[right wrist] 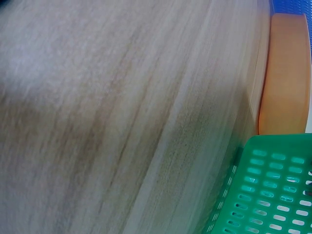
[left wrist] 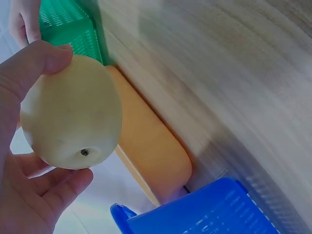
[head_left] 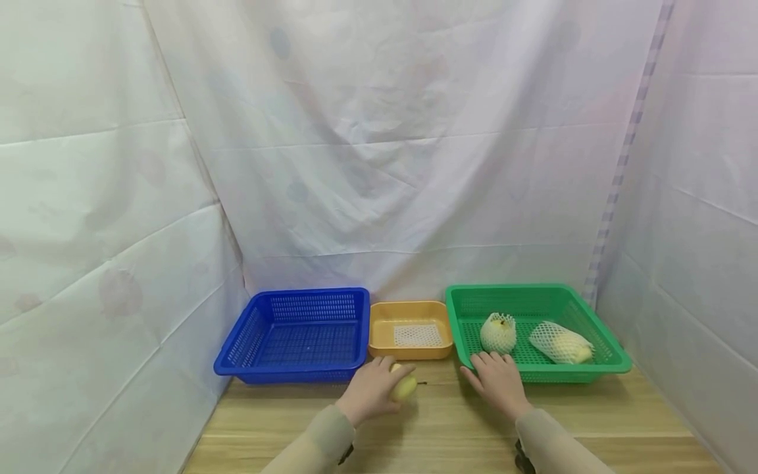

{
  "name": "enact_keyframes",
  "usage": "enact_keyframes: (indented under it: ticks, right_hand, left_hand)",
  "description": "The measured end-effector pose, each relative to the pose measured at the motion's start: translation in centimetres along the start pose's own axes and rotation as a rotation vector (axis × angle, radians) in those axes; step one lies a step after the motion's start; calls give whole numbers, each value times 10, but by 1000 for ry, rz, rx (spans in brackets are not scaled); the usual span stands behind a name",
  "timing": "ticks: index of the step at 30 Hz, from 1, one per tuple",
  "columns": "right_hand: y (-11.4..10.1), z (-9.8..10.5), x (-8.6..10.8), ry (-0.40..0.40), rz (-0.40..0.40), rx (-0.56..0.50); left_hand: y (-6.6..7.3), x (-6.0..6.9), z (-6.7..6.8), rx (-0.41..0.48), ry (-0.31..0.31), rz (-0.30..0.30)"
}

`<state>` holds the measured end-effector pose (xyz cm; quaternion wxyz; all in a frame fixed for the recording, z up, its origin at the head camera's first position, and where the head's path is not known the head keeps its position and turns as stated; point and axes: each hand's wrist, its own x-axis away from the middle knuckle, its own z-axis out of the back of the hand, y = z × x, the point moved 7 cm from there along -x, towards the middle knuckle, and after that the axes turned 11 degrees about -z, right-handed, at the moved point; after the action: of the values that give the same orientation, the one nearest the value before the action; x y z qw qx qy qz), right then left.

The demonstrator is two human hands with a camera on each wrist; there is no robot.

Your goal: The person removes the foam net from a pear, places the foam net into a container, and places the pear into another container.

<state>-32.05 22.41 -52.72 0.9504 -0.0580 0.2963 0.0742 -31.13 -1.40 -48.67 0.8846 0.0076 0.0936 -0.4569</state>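
A pale yellow pear with a dark stem is gripped in my left hand, above the table in front of the orange tray. In the left wrist view, thumb and fingers go round the pear, its dark-centred end toward the camera. My right hand is at the near left rim of the green basket, fingers extended over the edge and holding nothing visible. Inside that basket are a pear in a white foam net and another netted pear lying on its side. The right wrist view does not show the hand.
The blue basket stands at the left. Between the baskets sits the orange tray, with a flat white foam net in it. White curtains hang behind and at both sides of the wooden table.
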Motion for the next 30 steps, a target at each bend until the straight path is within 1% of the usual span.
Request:
enact_keyframes:
  ticks: [7, 12, 19, 22, 30]
  right_hand:
    - [0, 0, 0, 2, -1, -5]
    - [0, 0, 1, -12, -7, -4]
    - [1, -1, 1, -20, -7, -1]
    - [1, -3, 1, -14, -1, -2]
    - [0, -3, 0, 2, 5, -9]
  left_hand:
    - [-3, -1, 8, 19, 14, 13]
    - [-6, -1, 14, -2, 25, 15]
    - [-9, -1, 22, -21, 91, -20]
    - [-12, -2, 24, -20, 109, -23]
    - [-21, -6, 28, -5, 93, -5]
